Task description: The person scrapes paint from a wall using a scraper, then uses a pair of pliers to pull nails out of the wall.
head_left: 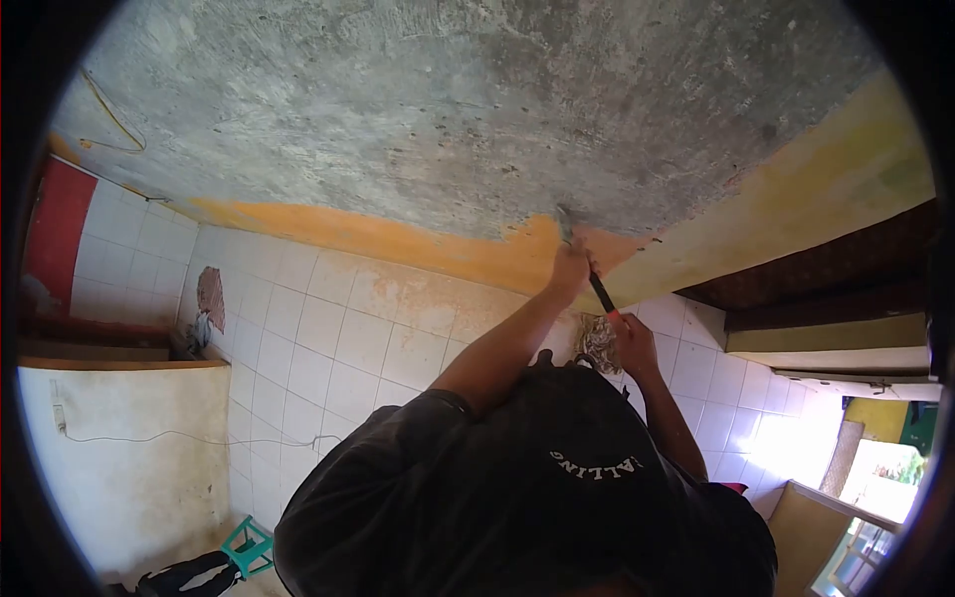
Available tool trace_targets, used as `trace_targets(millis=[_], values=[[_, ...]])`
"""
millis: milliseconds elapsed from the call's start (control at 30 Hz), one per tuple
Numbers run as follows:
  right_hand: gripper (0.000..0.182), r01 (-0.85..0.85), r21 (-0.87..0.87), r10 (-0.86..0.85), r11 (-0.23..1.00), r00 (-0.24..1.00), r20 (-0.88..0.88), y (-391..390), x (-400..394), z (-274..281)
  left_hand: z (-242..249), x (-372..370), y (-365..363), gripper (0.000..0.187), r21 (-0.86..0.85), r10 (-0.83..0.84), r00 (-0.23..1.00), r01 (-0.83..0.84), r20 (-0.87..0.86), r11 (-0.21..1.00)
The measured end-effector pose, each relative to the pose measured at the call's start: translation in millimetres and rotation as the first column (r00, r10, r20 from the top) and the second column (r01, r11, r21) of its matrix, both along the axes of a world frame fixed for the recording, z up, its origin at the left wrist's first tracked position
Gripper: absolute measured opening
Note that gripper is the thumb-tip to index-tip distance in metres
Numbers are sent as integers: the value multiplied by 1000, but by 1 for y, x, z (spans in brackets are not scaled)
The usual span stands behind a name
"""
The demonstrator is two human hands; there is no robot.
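Both my arms reach up over my black cap (pixel 587 438) to a surface of bare grey cement (pixel 448 109) with a band of orange paint (pixel 398 239) along its edge. My left hand (pixel 570 271) grips a scraper (pixel 587 264) close to its metal blade, which touches the surface where grey meets orange. My right hand (pixel 635 343) holds the lower end of the scraper's black and red handle. A frayed, brownish bundle (pixel 598 339) sits just beside my right hand.
White wall tiles (pixel 328 328) run under the orange band, one patch broken (pixel 210 297). A low plastered wall (pixel 119 448) with a thin cable stands at left, a green stool (pixel 247 545) below it. Dark wooden beams (pixel 826 274) and a bright opening (pixel 875 468) are at right.
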State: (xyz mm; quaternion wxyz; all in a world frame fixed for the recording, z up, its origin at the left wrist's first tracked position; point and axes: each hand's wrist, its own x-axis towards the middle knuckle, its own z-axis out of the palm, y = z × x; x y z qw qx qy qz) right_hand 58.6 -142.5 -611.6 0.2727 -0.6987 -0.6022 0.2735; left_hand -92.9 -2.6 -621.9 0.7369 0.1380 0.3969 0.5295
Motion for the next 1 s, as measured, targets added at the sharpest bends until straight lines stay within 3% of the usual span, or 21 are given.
trace_targets(millis=[33,67,133,167,233,267,367,400,467,533,633,667,733,800,833,933,1000], values=[[36,29,-121,-38,992,996,-79,-7,3,14,-8,8,0,28,-12,-86,994,87,70,996],[36,29,-124,-39,992,996,-79,-15,6,24,-15,21,-3,28,-15,-86,994,87,70,996],[33,143,-394,-248,908,941,-230,-24,12,36,14,33,-16,30,113,-206,976,213,-71,971],[33,139,-397,-244,907,943,-227,-23,10,35,18,31,-15,31,99,-199,977,205,-72,974],[32,81,-200,-112,976,983,-146,-17,2,27,24,11,-18,31,66,-168,985,170,-36,983],[32,87,-191,-116,978,982,-147,-16,0,11,29,5,-14,31,41,-139,990,139,-3,989],[29,96,80,-79,992,978,-192,-27,-2,-23,17,8,-11,31,104,-176,981,184,-79,978],[29,102,70,-86,992,978,-192,-30,2,-12,10,17,-14,31,94,-182,980,189,-78,977],[29,169,-287,-269,943,893,-359,-34,15,23,-2,42,-14,31,123,-251,968,248,7,961],[31,165,-278,-267,946,883,-386,-35,22,20,16,45,-17,31,111,-252,967,255,-40,961],[30,108,-37,-113,993,980,-163,-37,12,0,24,30,-15,31,98,-244,970,242,5,965],[26,133,-49,-138,990,982,-131,-41,6,-11,26,25,-15,31,105,-254,966,257,-38,961],[27,162,133,-140,978,977,-163,-43,-6,-13,23,26,-23,32,93,-268,960,274,-79,957],[28,146,-9,-144,989,967,-210,-44,19,-21,25,34,-20,34,95,-211,973,220,-95,971],[28,151,-122,-178,981,948,-264,-39,8,28,24,36,-21,34,98,-220,970,230,-99,968],[30,126,-159,-163,979,956,-244,-28,15,35,21,42,-13,36,64,-183,982,186,-55,980],[31,107,-162,-139,981,971,-196,-13,3,40,9,27,-6,35,68,-46,995,52,-86,996]])
